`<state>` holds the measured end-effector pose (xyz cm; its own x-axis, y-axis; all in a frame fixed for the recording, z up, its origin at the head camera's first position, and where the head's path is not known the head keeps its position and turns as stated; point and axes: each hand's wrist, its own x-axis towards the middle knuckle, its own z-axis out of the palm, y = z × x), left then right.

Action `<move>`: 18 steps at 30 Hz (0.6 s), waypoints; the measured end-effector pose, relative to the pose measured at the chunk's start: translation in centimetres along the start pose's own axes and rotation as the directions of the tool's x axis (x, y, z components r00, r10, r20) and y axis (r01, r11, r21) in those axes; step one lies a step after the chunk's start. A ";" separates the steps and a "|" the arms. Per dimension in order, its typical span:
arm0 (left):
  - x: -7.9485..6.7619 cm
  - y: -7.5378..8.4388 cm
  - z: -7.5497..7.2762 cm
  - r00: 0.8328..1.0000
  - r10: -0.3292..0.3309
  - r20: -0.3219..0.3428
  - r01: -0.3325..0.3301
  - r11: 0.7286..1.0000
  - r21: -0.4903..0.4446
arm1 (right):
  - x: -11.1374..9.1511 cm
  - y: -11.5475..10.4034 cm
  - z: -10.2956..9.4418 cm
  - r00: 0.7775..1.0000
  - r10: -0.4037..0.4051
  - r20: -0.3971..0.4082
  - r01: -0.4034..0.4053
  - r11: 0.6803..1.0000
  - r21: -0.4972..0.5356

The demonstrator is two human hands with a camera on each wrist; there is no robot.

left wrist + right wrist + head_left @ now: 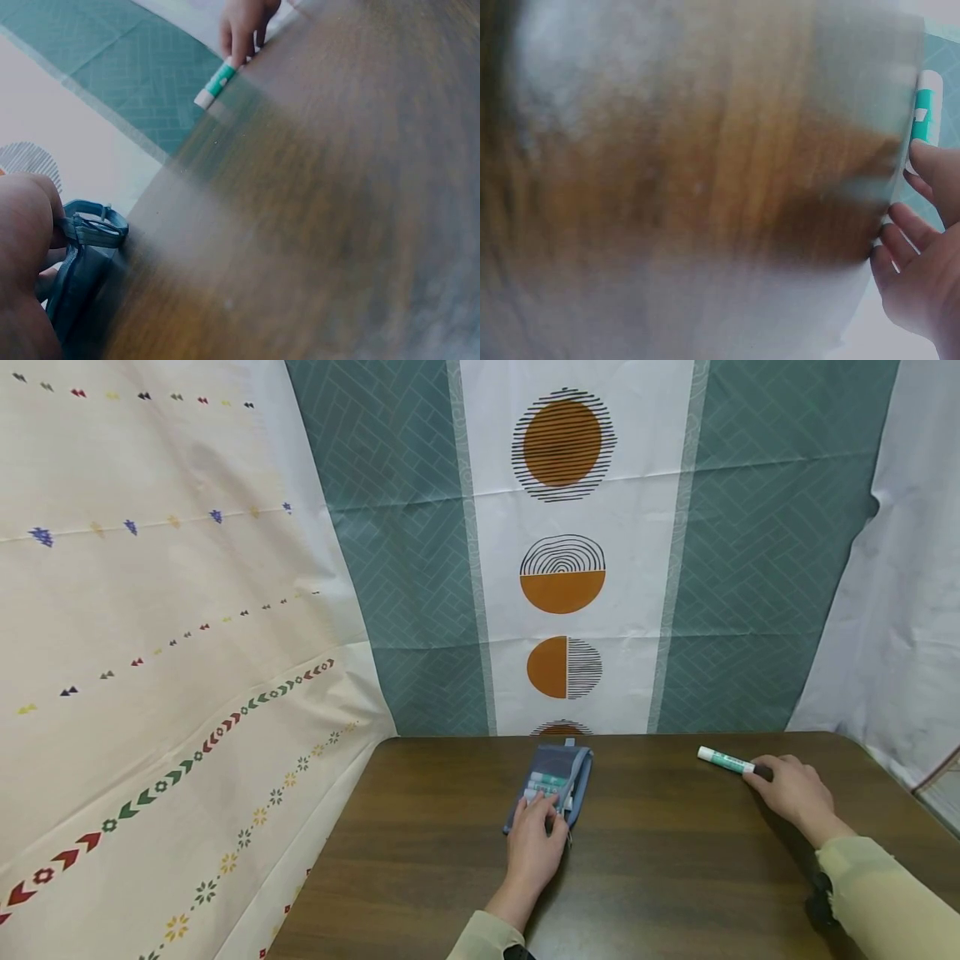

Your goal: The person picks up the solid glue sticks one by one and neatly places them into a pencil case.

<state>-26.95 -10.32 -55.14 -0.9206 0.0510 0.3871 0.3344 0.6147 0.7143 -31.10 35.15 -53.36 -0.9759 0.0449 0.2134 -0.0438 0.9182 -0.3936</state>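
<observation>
A blue-grey zip pencil case (553, 760) lies near the table's far edge, with white-and-green markers (547, 782) showing in its front. My left hand (536, 843) grips the near end of the case; its fingertips lie over the front and its thumb is by the zipped side. In the left wrist view the fingers bend round the case's edge (79, 262), partly hidden by the hand. To the right, my right hand (797, 792) pinches a white-and-green marker (726, 760) by its dark end. The marker's white end points left, close over the table.
The brown wooden table (660, 877) runs back to a green-and-white patterned curtain (585, 527). A cream patterned cloth (187, 652) hangs along the left, and a white cloth (900, 568) hangs on the right.
</observation>
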 end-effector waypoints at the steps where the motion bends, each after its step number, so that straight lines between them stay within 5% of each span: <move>1: 0.0 0.0 0.0 1.000 0.002 -0.001 -0.002 1.000 0.001 | 0.0 0.0 -0.1 1.000 -0.001 0.003 0.001 1.000 0.005; 18: -0.1 0.0 0.0 1.000 -0.018 0.011 0.018 1.000 -0.001 | -0.4 -1.5 0.1 0.995 -0.081 -0.059 0.084 0.995 0.054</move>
<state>-26.86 -10.35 -55.23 -0.9288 0.0485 0.3675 0.3177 0.6148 0.7219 -30.66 33.67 -52.96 -0.9550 -0.0063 0.2967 -0.1370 0.8962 -0.4220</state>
